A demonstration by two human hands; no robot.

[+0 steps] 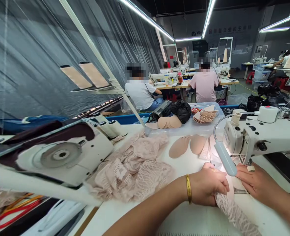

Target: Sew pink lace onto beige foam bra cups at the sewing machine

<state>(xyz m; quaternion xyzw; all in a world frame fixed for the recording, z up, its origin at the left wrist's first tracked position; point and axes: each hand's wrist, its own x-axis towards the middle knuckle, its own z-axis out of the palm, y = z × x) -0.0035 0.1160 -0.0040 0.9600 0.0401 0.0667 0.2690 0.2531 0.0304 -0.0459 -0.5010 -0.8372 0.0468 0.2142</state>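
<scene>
Just left of the needle area of a white sewing machine (270, 131), my left hand (209, 185) is closed on a pale pink lace piece (231, 208). The lace hangs from under my fingers toward the front edge. On the machine bed, my right hand (259, 182) lies with its fingers stretched out over the fabric, a pale band around one finger. A grey lamp head (225, 159) lights the spot and hides part of the work. Beige bra cups (179, 147) lie behind my left hand. Left of them is a heap of lace fabric (135, 170).
A clear plastic tray (159, 131) holds more cups (205, 115) and a black plastic bag (181, 110). At left stands another machine (66, 154) beside a slanted thread stand (93, 49). Beyond, a person in white (140, 93) and one in pink (205, 86) sit at machines.
</scene>
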